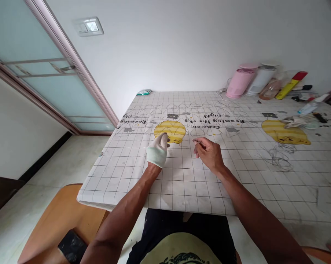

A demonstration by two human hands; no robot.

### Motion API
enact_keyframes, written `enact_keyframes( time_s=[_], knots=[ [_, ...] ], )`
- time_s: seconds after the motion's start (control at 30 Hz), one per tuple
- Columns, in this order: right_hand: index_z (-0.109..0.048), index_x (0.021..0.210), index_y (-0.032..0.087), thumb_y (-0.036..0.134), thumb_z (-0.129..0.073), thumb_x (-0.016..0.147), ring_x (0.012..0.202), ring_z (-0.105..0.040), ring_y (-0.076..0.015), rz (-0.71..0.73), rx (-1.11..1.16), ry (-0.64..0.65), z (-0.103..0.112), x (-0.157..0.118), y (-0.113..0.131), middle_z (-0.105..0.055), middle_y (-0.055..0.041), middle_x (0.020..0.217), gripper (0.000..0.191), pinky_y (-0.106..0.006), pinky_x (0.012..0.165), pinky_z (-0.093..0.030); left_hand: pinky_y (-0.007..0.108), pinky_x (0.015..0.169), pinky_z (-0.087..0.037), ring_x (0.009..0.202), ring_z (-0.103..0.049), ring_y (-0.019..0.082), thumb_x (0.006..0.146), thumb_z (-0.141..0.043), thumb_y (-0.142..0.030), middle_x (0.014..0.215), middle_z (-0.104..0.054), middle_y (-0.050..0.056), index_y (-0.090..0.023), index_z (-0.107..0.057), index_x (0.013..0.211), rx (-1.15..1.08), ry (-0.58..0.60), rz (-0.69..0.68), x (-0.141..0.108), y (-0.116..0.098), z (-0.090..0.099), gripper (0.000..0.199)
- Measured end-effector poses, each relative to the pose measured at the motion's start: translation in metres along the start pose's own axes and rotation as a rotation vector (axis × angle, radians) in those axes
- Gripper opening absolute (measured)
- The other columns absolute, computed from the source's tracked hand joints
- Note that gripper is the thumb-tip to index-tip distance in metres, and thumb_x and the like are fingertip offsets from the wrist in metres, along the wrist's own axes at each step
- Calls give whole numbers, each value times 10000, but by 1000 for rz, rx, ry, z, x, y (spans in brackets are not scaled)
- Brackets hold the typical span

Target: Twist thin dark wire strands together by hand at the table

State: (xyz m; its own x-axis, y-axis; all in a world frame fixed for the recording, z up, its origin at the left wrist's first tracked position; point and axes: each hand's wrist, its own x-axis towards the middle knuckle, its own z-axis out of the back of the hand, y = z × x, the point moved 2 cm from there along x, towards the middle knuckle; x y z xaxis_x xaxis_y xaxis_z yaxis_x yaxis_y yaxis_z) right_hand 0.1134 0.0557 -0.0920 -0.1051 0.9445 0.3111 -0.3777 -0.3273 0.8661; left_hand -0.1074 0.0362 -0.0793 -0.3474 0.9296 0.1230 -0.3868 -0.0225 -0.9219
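Observation:
My left hand (157,150), in a white glove with a pale green cuff, is above the tablecloth (179,183) at the near edge of a yellow striped printed figure (169,130). Its fingers are bent together in a pinch, and what they hold is too small to make out. Bare and a little to the right, my right hand (209,153) has thumb and fingertips pressed together. Anything between them is too thin to name. Thin bent wire shapes (206,107) lie in a band beyond both hands. A loose tangle of fine wires (282,157) rests farther right.
Along the wall stand a pink cylinder (241,83), a white cylinder (261,80), a bottle (271,88) and a yellow-red box (291,85). A crumpled glove (298,121) lies at right, a green-white packet (144,92) at the back left corner. A wooden stool (63,220) holds a dark object (72,246).

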Motion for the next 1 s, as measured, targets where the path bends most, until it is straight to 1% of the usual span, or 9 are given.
enact_keyframes(
  time_s=[0.1, 0.2, 0.4, 0.6, 0.7, 0.77, 0.87, 0.93, 1.0],
  knots=[
    [-736, 1002, 194, 425, -602, 973, 482, -611, -132, -53, 43, -39, 6, 5, 0, -679, 4, 649, 269, -240, 491, -495, 258, 788, -579, 802, -757, 159, 1043, -421, -514, 1034, -802, 47, -204, -740, 1226, -11, 3, 30, 3, 3, 5, 481],
    [-738, 1008, 194, 378, -597, 957, 463, -605, -124, -101, 83, -51, 8, 4, 1, -672, 14, 637, 238, -222, 448, -463, 257, 768, -575, 787, -760, 164, 1019, -460, -501, 1001, -804, 44, -205, -761, 1139, 32, 29, 42, 1, 4, 0, 439],
    [-728, 989, 194, 400, -589, 966, 463, -613, -112, -170, 133, 120, 21, -14, -2, -681, 18, 641, 250, -199, 432, -458, 261, 812, -568, 805, -766, 160, 984, -483, -428, 969, -807, 7, -233, -767, 1131, 123, 85, -9, -9, 0, -11, 375],
    [-721, 992, 191, 418, -582, 979, 449, -603, -105, -291, 104, 169, 56, -41, -31, -700, 9, 661, 267, -194, 412, -446, 278, 836, -564, 834, -762, 169, 974, -482, -435, 982, -809, 0, -252, -768, 1094, 144, 168, 21, -10, 3, -16, 360],
    [-729, 988, 187, 379, -585, 972, 439, -594, -101, -274, 25, 130, 87, -39, -46, -691, 21, 645, 240, -194, 422, -445, 292, 866, -551, 859, -763, 174, 970, -481, -436, 1006, -810, -10, -264, -763, 1113, 172, 198, 40, -9, 5, -18, 360],
    [-739, 987, 181, 352, -598, 969, 447, -591, -96, -236, -85, 75, 118, -25, -55, -687, 24, 642, 222, -189, 443, -449, 303, 877, -547, 866, -765, 184, 963, -489, -445, 1003, -812, -8, -264, -762, 1118, 190, 211, 58, -9, 7, -20, 363],
    [-729, 1045, 165, 289, -572, 996, 483, -616, -91, -331, -327, -38, 177, 14, -69, -732, -8, 707, 206, -174, 452, -438, 309, 881, -550, 868, -770, 196, 949, -513, -468, 992, -815, -3, -263, -764, 1107, 193, 216, 74, -9, 7, -21, 360],
    [-718, 1008, 127, 230, -590, 983, 452, -606, -101, -408, -387, -53, 211, 44, -79, -742, -44, 701, 166, -184, 415, -410, 311, 885, -550, 883, -773, 202, 944, -526, -471, 1003, -817, -2, -267, -763, 1103, 190, 224, 80, -9, 7, -22, 351],
    [-713, 951, 108, 194, -633, 959, 425, -596, -109, -468, -427, -31, 235, 69, -89, -741, -63, 670, 119, -195, 411, -410, 322, 901, -547, 899, -776, 209, 944, -533, -472, 1019, -817, -3, -274, -762, 1101, 205, 230, 91, -8, 8, -21, 341]
  ],
)
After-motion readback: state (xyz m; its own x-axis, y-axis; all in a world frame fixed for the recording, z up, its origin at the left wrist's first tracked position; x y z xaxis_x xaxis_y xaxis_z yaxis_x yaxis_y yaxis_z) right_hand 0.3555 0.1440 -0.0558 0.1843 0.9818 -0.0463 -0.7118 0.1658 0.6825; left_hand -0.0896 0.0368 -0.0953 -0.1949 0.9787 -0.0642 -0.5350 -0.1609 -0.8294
